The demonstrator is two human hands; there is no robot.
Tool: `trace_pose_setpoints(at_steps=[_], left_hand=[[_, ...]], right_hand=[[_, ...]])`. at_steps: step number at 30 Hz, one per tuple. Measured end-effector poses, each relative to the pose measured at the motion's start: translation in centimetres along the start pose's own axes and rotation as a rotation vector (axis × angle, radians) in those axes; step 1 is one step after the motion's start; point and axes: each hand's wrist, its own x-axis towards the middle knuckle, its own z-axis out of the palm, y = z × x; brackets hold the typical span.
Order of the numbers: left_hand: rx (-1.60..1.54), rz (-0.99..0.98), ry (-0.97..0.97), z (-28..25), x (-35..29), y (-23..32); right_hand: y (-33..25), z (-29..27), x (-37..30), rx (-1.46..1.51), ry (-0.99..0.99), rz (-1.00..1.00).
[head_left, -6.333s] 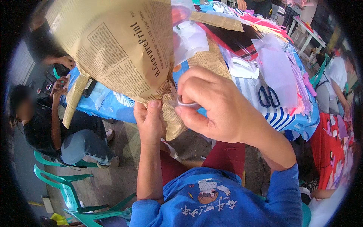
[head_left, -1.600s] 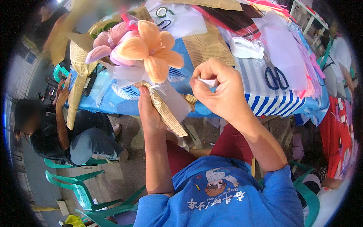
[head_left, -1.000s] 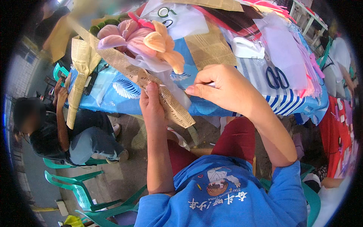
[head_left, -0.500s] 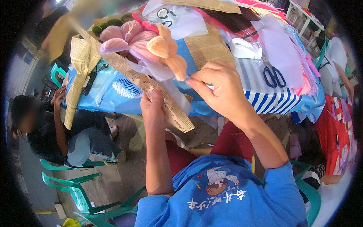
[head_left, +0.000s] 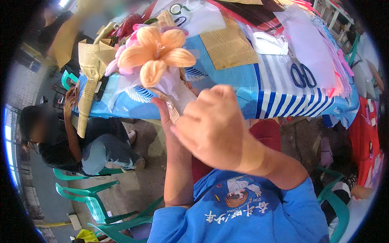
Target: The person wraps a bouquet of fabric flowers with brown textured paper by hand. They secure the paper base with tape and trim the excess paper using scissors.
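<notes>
Left hand gripped the bouquet, 11 o'clock; right hand curled, contents hidden, can't tell. Probably light; blooms soft, crushable; wrapped base seemed best hold.

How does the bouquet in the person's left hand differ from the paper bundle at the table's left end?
The bouquet is held up in the left hand; the paper bundle rests on the table, narrow end past the edge. The bouquet shows a large orange flower; the bundle shows mostly tan printed paper. Both include such paper.
</notes>
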Motion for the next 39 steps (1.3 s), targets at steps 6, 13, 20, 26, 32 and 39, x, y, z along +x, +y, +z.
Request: trace_pose_setpoints(at_steps=[6,13,20,26,32,39], left_hand=[[-0.113,-0.074,-0.144,0.9,-0.1,-0.4],[-0.132,-0.038,-0.14,0.9,0.4,-0.7],[0.368,0.169,-0.043,0.6,0.6,-1.6],[0.503,0.117,-0.002,2.0,-0.1,-1.7],[0.49,0.072,0.021,2.0,-0.4,-1.6],[0.424,0.096,0.101,2.7,-0.7,-1.9]], right_hand=[[-1.6,2.0,-0.9,-0.061,0.082,-0.005],[-1.4,-0.3,0.4,-0.068,0.034,-0.022],[2.6,-4.5,1.2,0.202,-0.051,0.108],[4.5,-6.2,2.0,0.169,-0.095,0.064],[5.3,-5.7,2.0,0.031,-0.094,0.094],[5.7,-4.6,1.8,-0.029,-0.118,0.215]])
